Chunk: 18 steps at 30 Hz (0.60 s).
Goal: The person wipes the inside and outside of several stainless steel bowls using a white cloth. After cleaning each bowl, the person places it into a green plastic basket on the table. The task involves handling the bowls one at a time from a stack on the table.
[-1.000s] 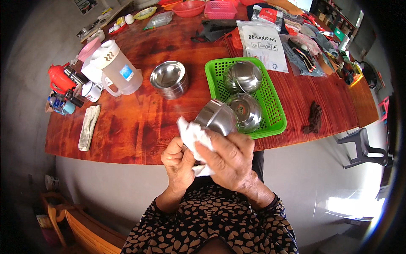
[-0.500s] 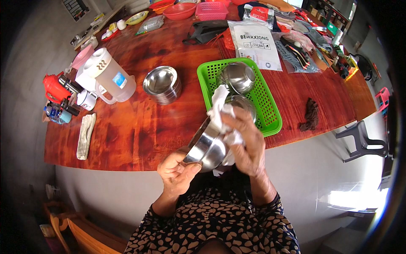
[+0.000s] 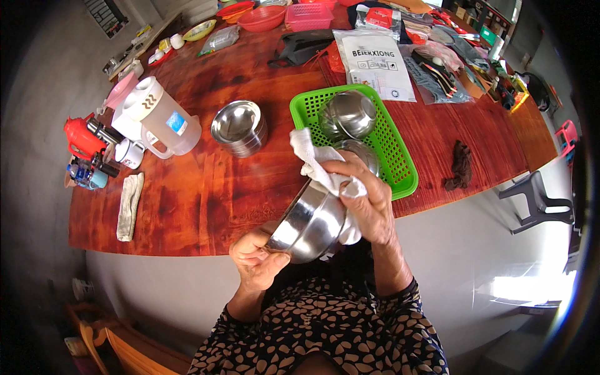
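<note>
A shiny steel bowl point(image 3: 307, 226) is tilted on its side in front of my body, just past the table's near edge. My left hand point(image 3: 257, 257) grips its lower left rim, thumb on the outer wall. My right hand point(image 3: 367, 199) is closed around a white cloth point(image 3: 317, 164), pressing it to the bowl's upper right rim; part of the cloth hangs down beside the wall. Just beyond lies a green basket point(image 3: 405, 169) with upturned steel bowls point(image 3: 348, 115) in it. To its left stands a stack of steel bowls point(image 3: 239, 128), mouths up.
A plastic pitcher point(image 3: 164, 119), a white mug point(image 3: 129, 154) and a red kettle point(image 3: 84, 137) stand at the left. A folded cloth point(image 3: 130, 207) lies near the left edge, a brown rag point(image 3: 460, 165) at the right. Behind the basket is a white plastic package point(image 3: 374, 65).
The cloth and my right hand have shifted slightly along the bowl's rim, and the loose cloth end now reaches farther left. My left hand keeps its hold on the bowl.
</note>
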{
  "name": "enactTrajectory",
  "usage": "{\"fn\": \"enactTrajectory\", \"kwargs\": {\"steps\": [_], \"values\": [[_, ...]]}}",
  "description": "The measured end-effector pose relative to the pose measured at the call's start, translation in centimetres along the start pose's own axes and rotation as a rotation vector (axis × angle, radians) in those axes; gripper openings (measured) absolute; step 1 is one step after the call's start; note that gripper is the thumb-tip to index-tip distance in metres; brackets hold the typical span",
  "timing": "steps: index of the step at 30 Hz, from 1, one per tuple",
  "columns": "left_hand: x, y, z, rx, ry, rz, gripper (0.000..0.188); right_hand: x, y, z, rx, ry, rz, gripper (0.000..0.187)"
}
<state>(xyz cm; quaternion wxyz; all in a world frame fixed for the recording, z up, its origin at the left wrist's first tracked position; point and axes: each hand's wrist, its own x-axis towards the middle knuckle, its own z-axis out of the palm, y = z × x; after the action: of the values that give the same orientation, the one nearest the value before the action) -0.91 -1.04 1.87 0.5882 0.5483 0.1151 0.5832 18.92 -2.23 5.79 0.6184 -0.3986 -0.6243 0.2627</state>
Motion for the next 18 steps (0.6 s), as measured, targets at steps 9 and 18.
{"fn": "enactTrajectory", "kwargs": {"steps": [9,18], "values": [[1.7,1.4,-0.9,0.359,-0.379,-0.242,0.03,0.5,0.2,-1.4,-0.007,-0.233,-0.178,0.03],[2.4,2.8,2.3,-0.153,0.025,-0.638,0.035,-0.7,-2.8,3.1,-0.599,-0.176,-0.444,0.032]]}}
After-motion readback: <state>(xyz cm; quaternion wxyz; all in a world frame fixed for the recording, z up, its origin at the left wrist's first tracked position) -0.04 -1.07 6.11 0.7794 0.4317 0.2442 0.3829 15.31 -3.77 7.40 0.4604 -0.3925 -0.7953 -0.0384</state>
